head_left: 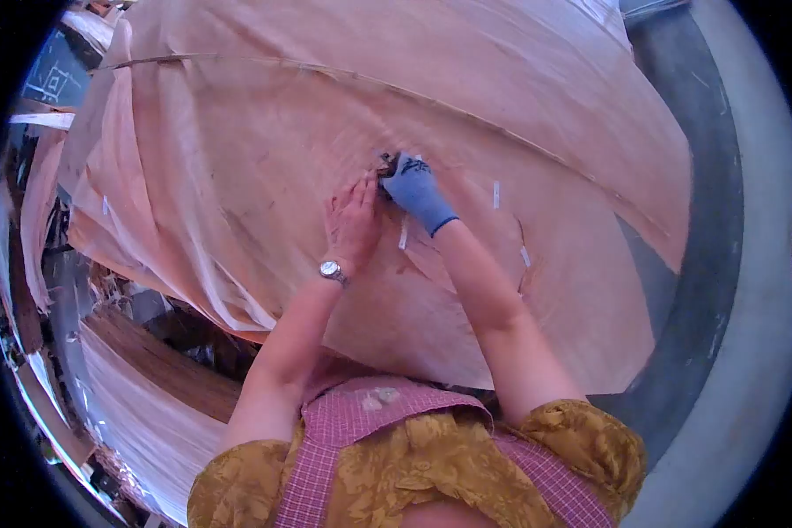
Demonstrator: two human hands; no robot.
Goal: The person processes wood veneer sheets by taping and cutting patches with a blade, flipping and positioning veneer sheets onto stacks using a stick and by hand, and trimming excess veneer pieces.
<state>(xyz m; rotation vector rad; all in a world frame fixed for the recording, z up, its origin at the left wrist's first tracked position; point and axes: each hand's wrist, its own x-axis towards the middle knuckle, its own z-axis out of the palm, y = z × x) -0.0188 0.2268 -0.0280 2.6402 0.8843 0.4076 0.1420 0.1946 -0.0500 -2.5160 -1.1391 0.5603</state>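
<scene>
Large, thin pinkish-tan sheets that look like wood veneer (264, 132) spread out in front of me. My left hand (354, 224), bare with a watch (331, 270) at the wrist, lies flat on the top sheet with its fingers stretched forward. Just right of those fingertips, my right hand (416, 189) in a blue-grey glove is closed and pressed near the sheet. A small dark piece (385, 165) shows at its fingertips; its kind is unclear. Short white tape strips (496, 194) stick to the sheet around my right hand and forearm.
A long raised edge or split (396, 86) crosses the sheets beyond my hands. Stacked veneer strips (150, 370) and scraps lie at the lower left. A grey floor band (713, 176) runs along the right, and a dark board with chalk-like marks (59, 77) stands at upper left.
</scene>
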